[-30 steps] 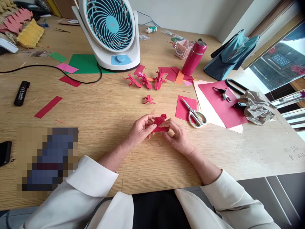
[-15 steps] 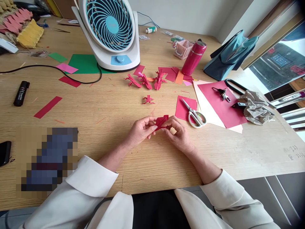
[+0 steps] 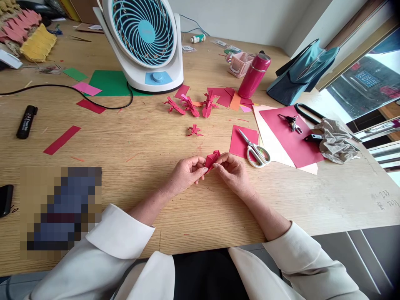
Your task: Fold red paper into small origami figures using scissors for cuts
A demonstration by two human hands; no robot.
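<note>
Between my hands, above the wooden table (image 3: 150,166), is a small piece of folded red paper (image 3: 212,159) with several creases. My left hand (image 3: 189,170) pinches its left side, the thumb lying in front. On the right edge, the thumb and forefinger of my right hand (image 3: 231,171) are closed on the same paper. Just beyond stands a small red origami figure (image 3: 194,130). Farther back lie three larger red origami figures (image 3: 191,105) in a row. To the right of my right hand, white-handled scissors (image 3: 258,153) rest partly on a stack of red paper squares (image 3: 240,139).
A white and blue fan (image 3: 151,46) stands at the back, its black cord running left. At right are a pink thermos (image 3: 254,75), a teal bag (image 3: 300,75), large red paper (image 3: 292,137) and a crumpled cloth (image 3: 337,141). A black marker (image 3: 27,122) and red strip (image 3: 62,140) lie left.
The folded paper has turned more upright between my fingers. My right thumb has moved up onto its right edge, and my left hand has shifted slightly right.
</note>
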